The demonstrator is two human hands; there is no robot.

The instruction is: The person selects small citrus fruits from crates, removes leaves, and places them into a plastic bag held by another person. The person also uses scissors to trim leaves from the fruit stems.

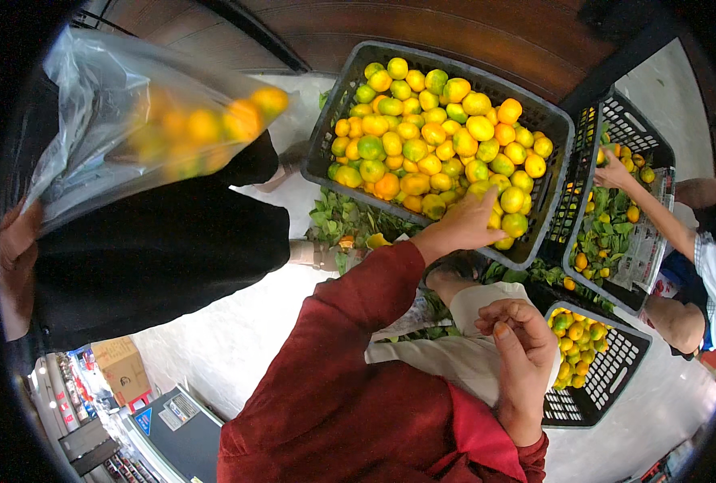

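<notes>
My left hand (pixel 472 219), in a dark red sleeve, reaches over the near right corner of a black plastic crate (pixel 446 58). Its fingers are apart and touch the mandarins (pixel 430 133), which are yellow, orange and partly green. Nothing is lifted in it. My right hand (pixel 522 358) is raised in front of my body, above my light trousers (pixel 470 306). Those fingers are curled in toward the thumb, and I see nothing between them. Beside the right hand, lower down, is a smaller black crate (pixel 609 385) with more mandarins.
At left another person's hand (pixel 18 241) is by a clear plastic bag (pixel 92 121) of mandarins. At right a co-worker's hand (pixel 613 171) reaches into a crate (pixel 660 145) with fruit and leaves. Cut leaves (pixel 334 217) lie on the floor. A cardboard box (pixel 122 370) stands lower left.
</notes>
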